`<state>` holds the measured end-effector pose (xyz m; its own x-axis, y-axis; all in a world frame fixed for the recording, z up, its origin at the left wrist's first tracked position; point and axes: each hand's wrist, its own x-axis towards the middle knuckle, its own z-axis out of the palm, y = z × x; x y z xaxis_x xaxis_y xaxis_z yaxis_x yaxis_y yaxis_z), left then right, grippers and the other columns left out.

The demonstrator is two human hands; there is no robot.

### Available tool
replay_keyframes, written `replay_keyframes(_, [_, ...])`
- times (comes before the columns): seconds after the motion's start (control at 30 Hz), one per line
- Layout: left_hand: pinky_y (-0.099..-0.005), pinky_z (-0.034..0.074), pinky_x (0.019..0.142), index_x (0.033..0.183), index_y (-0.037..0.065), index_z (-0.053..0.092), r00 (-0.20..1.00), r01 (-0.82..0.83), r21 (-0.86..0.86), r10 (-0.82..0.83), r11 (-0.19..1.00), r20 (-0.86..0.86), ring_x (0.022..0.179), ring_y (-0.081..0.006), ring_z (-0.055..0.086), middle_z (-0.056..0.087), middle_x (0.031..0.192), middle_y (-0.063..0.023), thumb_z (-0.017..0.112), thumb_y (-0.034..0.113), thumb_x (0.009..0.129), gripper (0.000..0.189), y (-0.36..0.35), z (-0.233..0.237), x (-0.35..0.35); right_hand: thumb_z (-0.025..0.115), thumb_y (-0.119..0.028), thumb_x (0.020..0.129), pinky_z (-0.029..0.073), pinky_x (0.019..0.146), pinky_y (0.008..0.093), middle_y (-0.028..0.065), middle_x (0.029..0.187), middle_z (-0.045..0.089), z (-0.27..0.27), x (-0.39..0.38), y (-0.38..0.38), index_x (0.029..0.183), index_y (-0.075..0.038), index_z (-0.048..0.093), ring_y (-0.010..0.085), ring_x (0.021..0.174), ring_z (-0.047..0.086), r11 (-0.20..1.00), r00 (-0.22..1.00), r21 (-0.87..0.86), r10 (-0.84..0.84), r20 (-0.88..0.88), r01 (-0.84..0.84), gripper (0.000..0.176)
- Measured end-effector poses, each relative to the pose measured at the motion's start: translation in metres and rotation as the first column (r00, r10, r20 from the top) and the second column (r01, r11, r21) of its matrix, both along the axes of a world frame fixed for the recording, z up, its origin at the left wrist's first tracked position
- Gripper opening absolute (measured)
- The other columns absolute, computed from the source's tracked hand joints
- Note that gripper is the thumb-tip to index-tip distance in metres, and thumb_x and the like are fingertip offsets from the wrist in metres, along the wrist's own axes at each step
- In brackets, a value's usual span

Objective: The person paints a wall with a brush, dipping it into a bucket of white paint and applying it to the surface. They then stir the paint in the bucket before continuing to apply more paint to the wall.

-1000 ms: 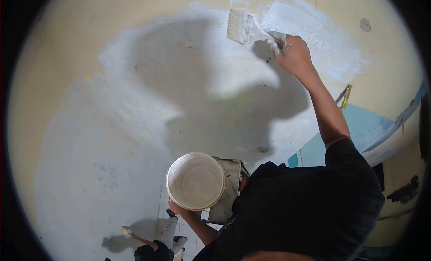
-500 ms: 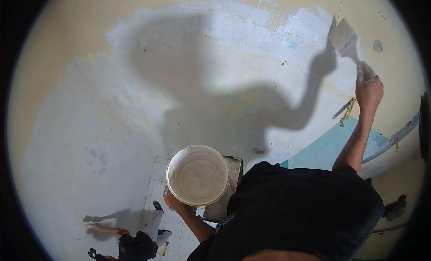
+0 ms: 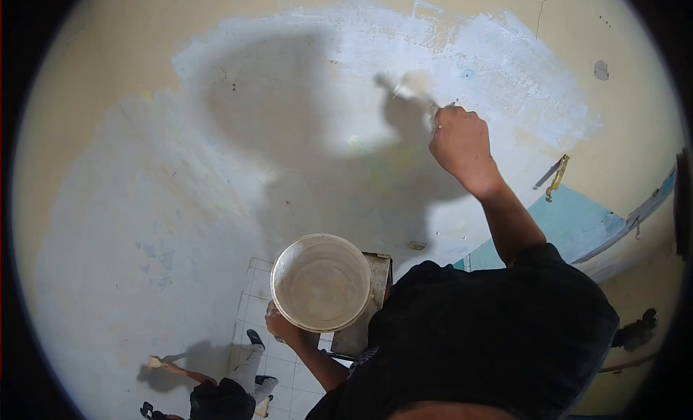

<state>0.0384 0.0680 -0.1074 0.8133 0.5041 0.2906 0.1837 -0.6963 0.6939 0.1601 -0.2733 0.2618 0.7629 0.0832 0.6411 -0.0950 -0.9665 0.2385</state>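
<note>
High in front of the wall, my right hand [image 3: 462, 142] is closed round the handle of a wide flat paintbrush [image 3: 417, 84], smeared by motion. The brush head points up and left, over the whitened part of the wall [image 3: 505, 66]. Below, my left hand [image 3: 278, 325] grips the lower left side of a round, pale bucket [image 3: 321, 284], its fingers partly hidden behind it. A whitish film coats the inside of the bucket, seen from above.
A brass-coloured handle [image 3: 557, 178] juts from the wall above a blue-green panel [image 3: 548, 225]. Under the bucket shows a worn platform [image 3: 354, 339]. At lower left, on the tiled floor [image 3: 281, 369], another person [image 3: 220, 398] reaches a tool [image 3: 154, 361] to the wall.
My right hand has swung left and a little down with the brush, from the upper right patch toward the middle. The white patch at upper right now reaches farther right. The bucket stays nearly in place.
</note>
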Motion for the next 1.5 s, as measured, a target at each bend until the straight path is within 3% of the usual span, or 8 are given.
replay_keyframes(0.07, [-0.0376,0.05,0.055,0.083,0.005,0.066,1.0,-0.009,0.034,0.01,0.999,-0.01,0.067,-0.0284,0.065,0.066,0.076,-0.011,0.065,0.024,0.073,0.022,0.004,-0.003,-0.001,0.058,-0.012,0.068,0.052,0.069,0.044,0.0225,0.081,0.062,0.009,-0.004,0.001,0.081,0.0,0.063,0.0387,0.074,0.062,0.991,0.973,0.112,0.096,-0.209,-0.074,0.018])
replay_keyframes(0.3, [-0.0401,0.05,0.057,0.075,0.006,0.063,0.999,-0.048,0.077,0.047,0.996,0.024,0.067,-0.0305,0.062,0.064,0.075,-0.0107,0.062,0.023,0.073,0.017,-0.004,0.011,-0.003,0.062,-0.019,0.072,0.049,0.078,0.0445,0.0224,0.087,0.062,0.055,0.03,-0.051,0.089,-0.003,0.064,0.0381,0.085,0.06,0.946,0.997,0.317,0.054,0.05,-0.068,0.023])
replay_keyframes(0.43, [-0.0385,0.049,0.057,0.075,0.006,0.064,1.0,0.013,0.094,-0.015,0.995,0.02,0.065,-0.0284,0.062,0.064,0.074,-0.0109,0.063,0.022,0.073,0.016,-0.005,0.022,-0.004,0.061,-0.023,0.077,0.049,0.078,0.0425,0.0186,0.087,0.065,0.09,0.028,-0.099,0.096,-0.01,0.067,0.0356,0.085,0.061,0.994,0.981,0.06,-0.1,0.163,0.092,0.024])
replay_keyframes(0.6, [-0.0346,0.049,0.054,0.077,0.005,0.066,0.995,0.06,-0.136,-0.049,0.989,0.085,0.061,-0.0245,0.063,0.065,0.071,-0.0096,0.065,0.018,0.073,0.014,-0.014,0.036,-0.003,0.058,-0.022,0.08,0.049,0.076,0.0404,0.0136,0.088,0.067,0.136,-0.013,-0.099,0.099,-0.012,0.065,0.0328,0.085,0.063,0.966,0.933,0.125,-0.252,0.258,0.226,0.023])
replay_keyframes(1.03, [-0.0334,0.049,0.051,0.084,0.006,0.068,0.97,-0.013,-0.474,0.126,0.88,0.209,0.06,-0.0217,0.065,0.068,0.074,-0.007,0.065,0.02,0.075,0.017,-0.008,-0.015,0.003,0.063,-0.017,0.082,0.048,0.062,0.0295,0.0153,0.08,0.067,0.083,0.014,-0.13,0.099,-0.004,0.064,0.0228,0.069,0.066,0.843,0.856,0.266,0.355,0.376,-0.467,0.022])
replay_keyframes(1.23, [-0.0306,0.05,0.05,0.09,0.007,0.068,0.949,0.032,-0.323,0.072,0.946,0.307,0.06,-0.0189,0.065,0.069,0.076,-0.0056,0.064,0.02,0.078,0.019,-0.014,-0.011,0.0,0.061,-0.021,0.082,0.05,0.064,0.0359,0.015,0.079,0.066,0.071,0.021,-0.126,0.101,-0.008,0.065,0.0316,0.07,0.064,0.958,0.917,0.15,0.179,0.356,-0.245,0.023])
replay_keyframes(1.4, [-0.0313,0.052,0.059,0.105,0.003,0.06,0.978,0.109,-0.535,0.005,0.838,0.207,0.071,-0.0195,0.064,0.065,0.09,-0.0088,0.057,0.019,0.083,0.027,-0.005,-0.019,0.0,0.063,-0.021,0.081,0.05,0.063,0.035,0.0146,0.078,0.066,0.076,-0.002,-0.119,0.099,-0.009,0.066,0.0304,0.069,0.064,0.997,0.867,0.08,-0.03,0.498,-0.011,0.022])
replay_keyframes(1.5, [-0.0362,0.055,0.076,0.126,0.001,0.046,0.983,0.182,-0.633,-0.126,0.753,0.133,0.096,-0.0239,0.061,0.057,0.117,-0.0147,0.046,0.021,0.091,0.04,-0.017,0.029,-0.008,0.064,-0.018,0.08,0.049,0.062,0.0309,0.0138,0.078,0.067,0.072,-0.013,-0.121,0.098,-0.006,0.067,0.0229,0.066,0.066,0.893,0.828,0.26,0.188,0.528,-0.368,0.021])
